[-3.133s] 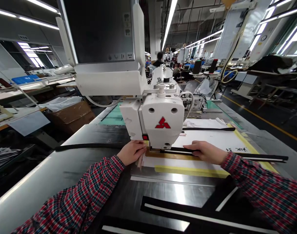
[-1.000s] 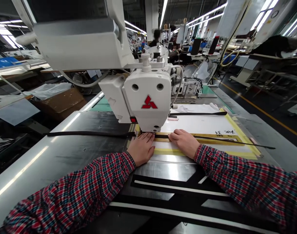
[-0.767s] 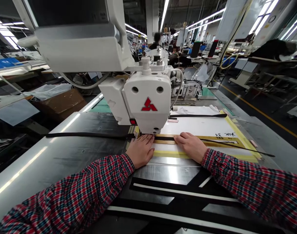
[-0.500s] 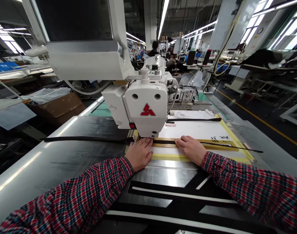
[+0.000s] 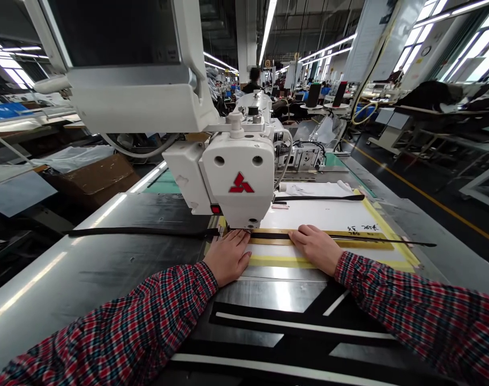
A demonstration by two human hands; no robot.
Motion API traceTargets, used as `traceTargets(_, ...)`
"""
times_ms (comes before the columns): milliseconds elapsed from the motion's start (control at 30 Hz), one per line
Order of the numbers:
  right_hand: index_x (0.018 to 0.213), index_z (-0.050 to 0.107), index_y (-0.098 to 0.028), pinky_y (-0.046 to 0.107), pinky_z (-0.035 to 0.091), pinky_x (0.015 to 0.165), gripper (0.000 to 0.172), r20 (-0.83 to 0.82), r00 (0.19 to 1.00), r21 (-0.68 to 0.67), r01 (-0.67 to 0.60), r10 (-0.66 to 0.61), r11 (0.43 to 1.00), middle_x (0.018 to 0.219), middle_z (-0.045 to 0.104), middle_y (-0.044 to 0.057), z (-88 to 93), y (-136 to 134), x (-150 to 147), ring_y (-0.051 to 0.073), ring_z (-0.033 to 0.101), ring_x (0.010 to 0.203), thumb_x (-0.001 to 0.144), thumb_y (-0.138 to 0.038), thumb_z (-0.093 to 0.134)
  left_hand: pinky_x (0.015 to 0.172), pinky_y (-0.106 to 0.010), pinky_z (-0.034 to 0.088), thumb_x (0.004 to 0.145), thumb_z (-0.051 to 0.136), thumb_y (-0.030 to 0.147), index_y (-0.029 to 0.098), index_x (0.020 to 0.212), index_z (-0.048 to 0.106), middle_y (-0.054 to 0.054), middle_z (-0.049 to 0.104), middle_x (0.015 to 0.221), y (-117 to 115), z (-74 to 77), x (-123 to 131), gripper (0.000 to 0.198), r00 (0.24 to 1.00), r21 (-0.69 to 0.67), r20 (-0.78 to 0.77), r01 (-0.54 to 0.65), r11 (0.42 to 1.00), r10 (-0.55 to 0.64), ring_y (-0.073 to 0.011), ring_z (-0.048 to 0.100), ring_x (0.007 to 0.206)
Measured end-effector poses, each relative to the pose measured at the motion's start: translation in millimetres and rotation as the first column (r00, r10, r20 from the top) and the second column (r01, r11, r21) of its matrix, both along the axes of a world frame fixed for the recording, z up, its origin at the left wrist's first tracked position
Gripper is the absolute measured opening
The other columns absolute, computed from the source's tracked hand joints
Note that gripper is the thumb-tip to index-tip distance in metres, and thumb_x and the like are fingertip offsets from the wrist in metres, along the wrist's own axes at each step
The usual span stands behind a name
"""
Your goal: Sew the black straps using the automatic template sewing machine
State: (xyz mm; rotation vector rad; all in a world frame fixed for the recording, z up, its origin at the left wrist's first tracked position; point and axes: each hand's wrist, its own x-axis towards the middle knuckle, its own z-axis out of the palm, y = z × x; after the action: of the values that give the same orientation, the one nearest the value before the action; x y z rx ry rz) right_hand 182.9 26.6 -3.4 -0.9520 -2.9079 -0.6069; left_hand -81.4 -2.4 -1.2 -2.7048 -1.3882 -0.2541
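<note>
Below the white sewing machine head [image 5: 239,171], my left hand [image 5: 227,260] lies flat with its fingers stretched over the left end of the yellow-brown template slot [image 5: 270,242]. A black fabric strip [image 5: 270,235] runs along that slot between my hands. My right hand [image 5: 317,249] bends its fingers down on the strip, thumb side toward the left; its fingertips are partly hidden. The strip's thin tail [image 5: 415,244] reaches out to the right, past the white template sheet [image 5: 308,214]. On the left, another length of black strip [image 5: 143,231] lies on the metal table.
Black fabric pieces with white bands [image 5: 300,324] lie at the table's front. A second black strip [image 5: 328,198] rests across the back of the sheet. The machine's screen [image 5: 115,32] hangs at upper left. A brown carton [image 5: 95,179] stands left of the table [image 5: 107,284].
Both hands stay almost in place on the strip. The strip's right tail has shifted slightly right and up. The view has moved a little.
</note>
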Motion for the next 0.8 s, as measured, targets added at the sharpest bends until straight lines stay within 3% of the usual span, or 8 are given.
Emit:
traceTargets(267,0.090,0.063,-0.008,0.035,0.040,0.073,0.015,0.043,0.999,-0.029,0.008,-0.007,1.000,0.099,0.052,0.011,6.1,-1,-18,0.023,0.042,0.083,0.087,-0.009,0.049,0.093,-0.046,0.041,0.090,0.037,0.031,0.010,0.129,0.043,-0.011,0.044,0.133,-1,0.9,-17,0.045,0.998,-0.042,-0.039,-0.053,0.998,0.052,-0.0288,0.044,0.117)
traceTargets(800,0.093,0.063,-0.008,0.035,0.036,0.070,0.018,0.032,0.997,-0.048,-0.066,0.068,0.997,0.099,0.053,0.011,5.4,8,-57,0.022,0.040,0.081,0.090,-0.013,0.047,0.101,-0.041,0.037,0.091,0.035,0.032,0.009,0.129,0.044,-0.013,0.042,0.134,5,0.1,-70,0.045,0.996,0.029,-0.065,0.071,0.997,-0.069,-0.0247,0.035,0.126)
